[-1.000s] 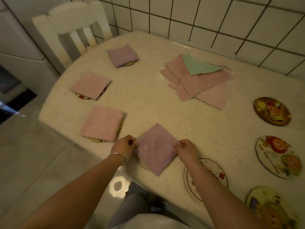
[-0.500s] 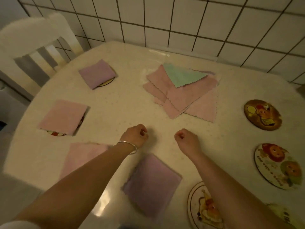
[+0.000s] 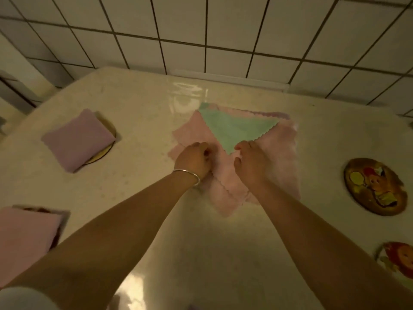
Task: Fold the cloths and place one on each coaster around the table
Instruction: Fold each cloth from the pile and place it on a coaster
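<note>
Glossy table [image 3: 223, 253]: both hands apparently pinch scalloped pink cloth [image 3: 225, 198].

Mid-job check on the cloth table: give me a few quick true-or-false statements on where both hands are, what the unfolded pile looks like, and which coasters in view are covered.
1. Both hands are on the pile of unfolded cloths. True: the left hand and right hand rest on its pink cloths.
2. A green cloth lies on top of the pile. True.
3. The folded purple cloth lies on bare table. False: a coaster's rim shows under its right edge.
4. The cartoon coaster at right already has a cloth. False: it is uncovered.
5. The bracelet is on the right wrist. False: it is on the left wrist.
</note>
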